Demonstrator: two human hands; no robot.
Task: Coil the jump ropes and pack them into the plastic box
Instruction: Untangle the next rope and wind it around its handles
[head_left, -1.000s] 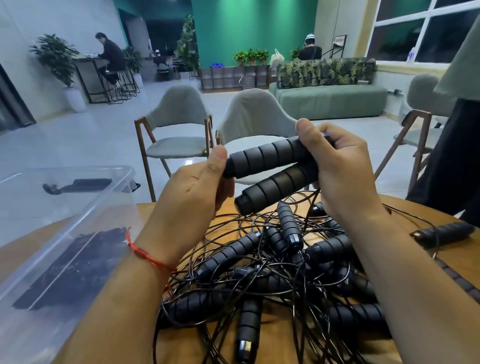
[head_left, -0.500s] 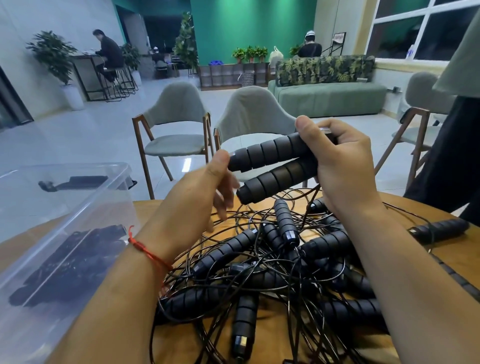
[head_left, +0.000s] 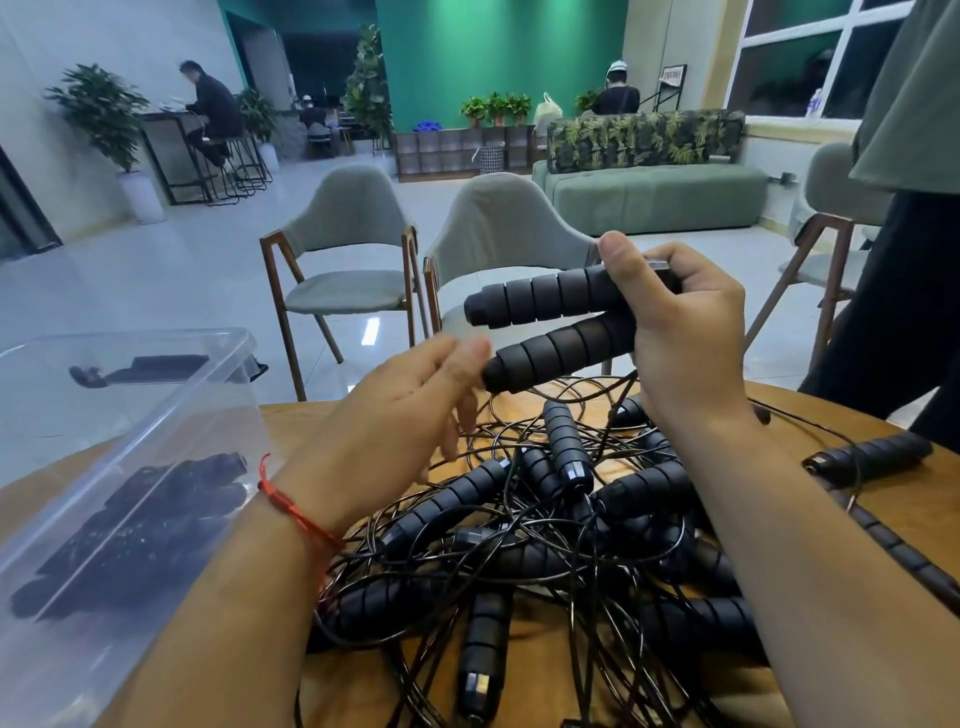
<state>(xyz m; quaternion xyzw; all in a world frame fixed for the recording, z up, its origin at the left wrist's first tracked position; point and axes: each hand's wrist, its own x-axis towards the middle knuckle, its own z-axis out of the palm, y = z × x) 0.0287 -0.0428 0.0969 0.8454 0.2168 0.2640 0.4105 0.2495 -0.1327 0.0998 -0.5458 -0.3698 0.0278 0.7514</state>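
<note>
The left hand (head_left: 395, 410) has released the paired handles (head_left: 543, 300) and hovers open just beside them, while the right hand (head_left: 680, 332) grips both. With the pair gathered, coiling likely comes next.

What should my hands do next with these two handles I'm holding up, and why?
Probably bring the open left hand to the cord under the two handles gripped by the right hand and draw it out: that cord runs into the tangled pile, so it cannot be coiled yet.
</note>
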